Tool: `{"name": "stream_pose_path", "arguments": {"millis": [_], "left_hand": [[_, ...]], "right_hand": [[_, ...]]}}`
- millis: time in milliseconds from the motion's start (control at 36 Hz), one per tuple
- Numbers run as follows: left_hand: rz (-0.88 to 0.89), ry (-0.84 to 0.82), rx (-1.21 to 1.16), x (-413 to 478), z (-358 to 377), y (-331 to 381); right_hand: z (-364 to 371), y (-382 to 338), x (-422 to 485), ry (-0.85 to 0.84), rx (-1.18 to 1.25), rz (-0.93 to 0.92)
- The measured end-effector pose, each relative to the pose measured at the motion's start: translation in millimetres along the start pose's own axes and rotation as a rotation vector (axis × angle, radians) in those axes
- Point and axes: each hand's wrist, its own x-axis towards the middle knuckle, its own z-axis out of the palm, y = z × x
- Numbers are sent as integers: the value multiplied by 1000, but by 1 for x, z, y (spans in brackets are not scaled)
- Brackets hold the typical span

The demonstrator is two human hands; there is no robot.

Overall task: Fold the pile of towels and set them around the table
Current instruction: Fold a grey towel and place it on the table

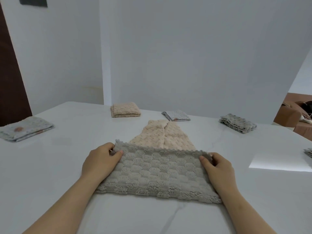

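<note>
a person's left hand (101, 159) and right hand (217, 168) pinch the two far corners of a grey towel (158, 173) lying flat on the white tabletop (67, 157), straight in front of the camera. the fingers (118, 152) of each hand are curled round the scalloped far edge, thumbs on top of the plush cloth. the near edge rests on the tabletop between the forearms. just beyond, partly covered by the grey towel's far edge, lies a beige towel (162, 134), loose and creased down the middle. four folded towels sit well apart round the far side: a pale patterned towel (25, 129) at the left edge, a folded beige towel (125, 109) at the back, a small speckled towel (176, 115) to its right, and a grey speckled towel (238, 123) further right. the corner of another towel (309, 152) shows at the right border. a brown sofa (295, 115) stands past the white wall (185, 56).
</note>
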Motion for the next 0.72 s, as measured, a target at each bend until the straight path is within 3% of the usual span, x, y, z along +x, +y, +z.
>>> {"name": "stream_pose_path", "arguments": {"millis": [250, 389, 556, 722], "left_hand": [[41, -25, 345, 2, 10, 0], [78, -67, 180, 3, 10, -2], [61, -131, -89, 2, 6, 4], [-93, -171, -432, 7, -1, 6]], "right_hand": [[8, 5, 6, -120, -288, 2], [6, 0, 3, -158, -354, -2], [-1, -4, -1, -176, -120, -79], [-6, -7, -2, -181, 382, 164]]}}
